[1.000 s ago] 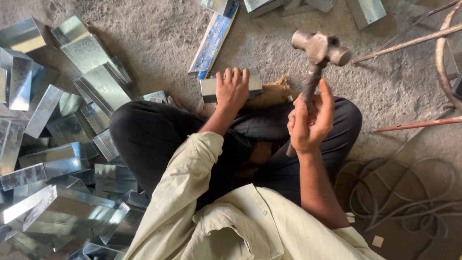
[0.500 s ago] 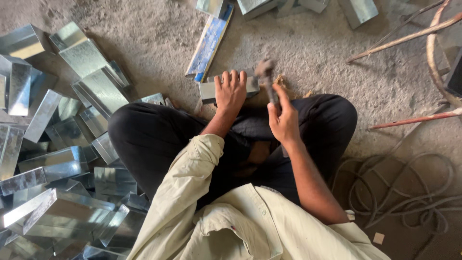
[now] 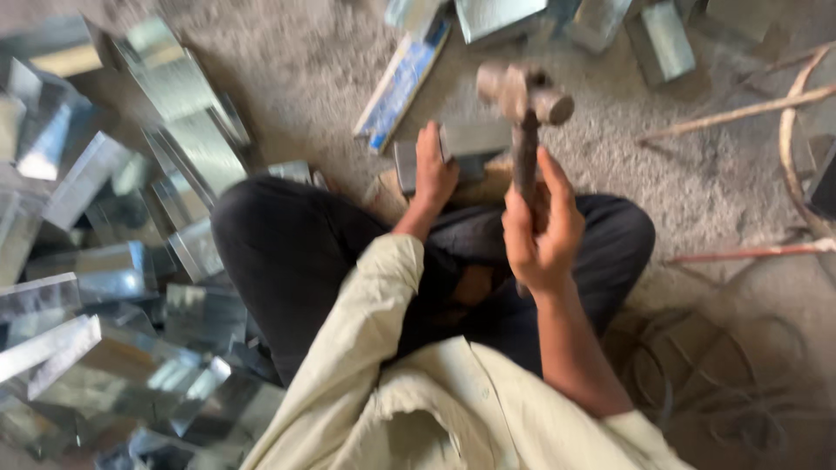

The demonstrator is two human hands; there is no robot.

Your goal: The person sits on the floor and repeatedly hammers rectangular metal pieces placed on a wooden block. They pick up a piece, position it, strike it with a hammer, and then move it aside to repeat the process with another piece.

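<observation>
I sit cross-legged on a concrete floor in dark trousers and a pale shirt. My right hand (image 3: 542,228) grips the handle of a hammer (image 3: 525,103), whose worn metal head is raised above my knees. My left hand (image 3: 433,167) presses flat on a small folded sheet-metal piece (image 3: 472,139) that rests on a wooden block (image 3: 488,184) in front of my legs. The view is blurred by motion.
A heap of shiny folded sheet-metal pieces (image 3: 113,270) fills the floor on my left. More metal pieces (image 3: 662,35) and a blue-and-white strip (image 3: 401,83) lie ahead. Thin rods (image 3: 740,111) lie to the right, with coiled wire (image 3: 740,383) further right.
The hammer was raised, came down onto the metal piece half a second ago, and is raised again now. My left hand has stayed on the piece.
</observation>
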